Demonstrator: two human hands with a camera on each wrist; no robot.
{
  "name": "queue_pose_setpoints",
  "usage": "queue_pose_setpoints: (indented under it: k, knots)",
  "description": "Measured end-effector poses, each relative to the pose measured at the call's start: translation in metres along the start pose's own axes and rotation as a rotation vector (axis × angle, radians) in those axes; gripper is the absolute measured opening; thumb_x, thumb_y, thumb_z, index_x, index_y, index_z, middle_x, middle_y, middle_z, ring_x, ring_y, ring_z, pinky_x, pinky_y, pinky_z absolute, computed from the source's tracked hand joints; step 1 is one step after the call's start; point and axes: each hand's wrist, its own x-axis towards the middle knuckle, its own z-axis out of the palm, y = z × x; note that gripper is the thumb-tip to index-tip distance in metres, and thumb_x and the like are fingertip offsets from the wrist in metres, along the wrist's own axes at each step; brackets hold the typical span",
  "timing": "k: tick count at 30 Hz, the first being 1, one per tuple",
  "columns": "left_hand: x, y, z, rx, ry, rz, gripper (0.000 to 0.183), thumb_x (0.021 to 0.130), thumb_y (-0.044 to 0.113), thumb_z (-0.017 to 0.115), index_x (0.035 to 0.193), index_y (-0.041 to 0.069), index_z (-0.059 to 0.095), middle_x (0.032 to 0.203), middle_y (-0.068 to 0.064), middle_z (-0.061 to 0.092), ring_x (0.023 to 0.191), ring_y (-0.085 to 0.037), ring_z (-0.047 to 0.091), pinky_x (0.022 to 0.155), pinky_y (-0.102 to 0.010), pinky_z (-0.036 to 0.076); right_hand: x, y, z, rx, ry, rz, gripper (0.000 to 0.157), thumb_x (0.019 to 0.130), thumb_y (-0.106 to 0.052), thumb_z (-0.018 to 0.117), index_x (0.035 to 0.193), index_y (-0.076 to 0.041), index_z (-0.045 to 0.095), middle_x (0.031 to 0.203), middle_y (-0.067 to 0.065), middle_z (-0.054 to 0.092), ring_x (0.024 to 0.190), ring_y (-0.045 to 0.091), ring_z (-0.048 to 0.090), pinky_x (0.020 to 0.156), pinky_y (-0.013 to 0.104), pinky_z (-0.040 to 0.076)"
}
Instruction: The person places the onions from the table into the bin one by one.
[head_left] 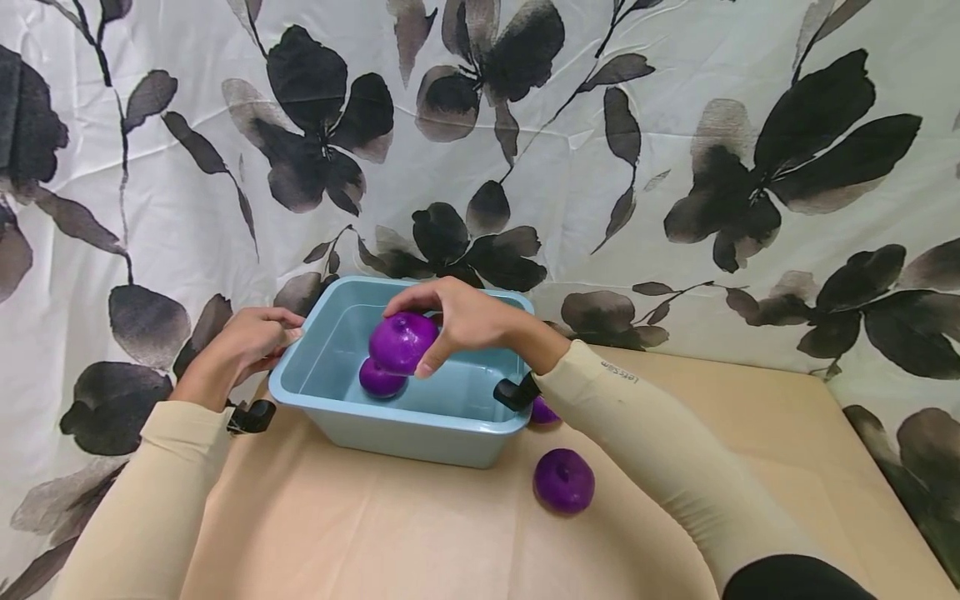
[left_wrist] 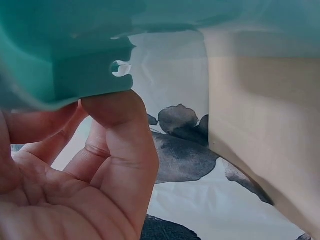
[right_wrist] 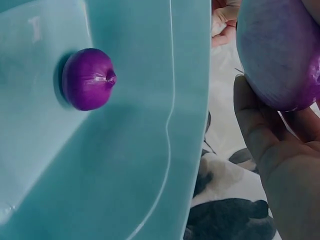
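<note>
My right hand (head_left: 476, 317) grips a shiny purple onion (head_left: 401, 343) above the light blue plastic basin (head_left: 397, 435), thumb on one side and fingers on the other. In the right wrist view this onion fills the upper right corner, with fingertips (right_wrist: 242, 92) against its side. A second purple onion (right_wrist: 87, 80) lies on the basin floor, partly covered by the held one in the head view. At the basin's left end, my left hand (head_left: 251, 343) pinches the rim; the left wrist view shows the thumb pressed under the rim's edge (left_wrist: 107, 94).
On the beige table (head_left: 360, 525), a purple onion (head_left: 564, 482) sits right of the basin. Another onion (head_left: 543, 411) is mostly hidden behind the right sleeve. A white cloth with dark flowers (head_left: 585, 150) hangs close behind the basin. Black wrist mounts (head_left: 517, 392) overlap the basin's right side.
</note>
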Motion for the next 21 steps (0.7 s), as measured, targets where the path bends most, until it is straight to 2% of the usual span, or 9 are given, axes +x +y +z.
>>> queue_pose_setpoints:
  k: [8,13,21]
  knots:
    - [-0.004,-0.002,-0.005,-0.004,-0.014,-0.004,0.038,0.107,0.015,0.054,0.143,0.001,0.056,0.093,-0.001,0.058,0.08,-0.014,0.056,0.066,-0.028,0.053,0.029,0.011,0.014,0.009,-0.047,0.032,0.08,0.063,-0.009,0.099,0.136,-0.009,0.066,0.134,0.005,0.07,0.122,0.017,0.064,0.105,0.034,0.054]
    - [-0.005,-0.004,-0.007,-0.014,-0.016,0.003,0.039,0.106,0.014,0.055,0.142,0.0,0.057,0.092,-0.001,0.058,0.079,-0.013,0.056,0.065,-0.027,0.053,0.043,0.016,0.023,0.011,-0.056,0.056,0.077,0.064,-0.012,0.099,0.134,-0.012,0.068,0.132,0.004,0.069,0.121,0.018,0.063,0.099,0.032,0.056]
    - [-0.002,-0.002,-0.004,-0.05,-0.035,0.011,0.038,0.106,0.013,0.055,0.141,-0.001,0.056,0.075,0.006,0.055,0.069,-0.007,0.054,0.062,-0.024,0.05,0.057,0.026,0.035,-0.006,-0.089,0.085,0.073,0.065,-0.012,0.098,0.132,-0.014,0.069,0.13,0.005,0.068,0.12,0.021,0.061,0.097,0.031,0.056]
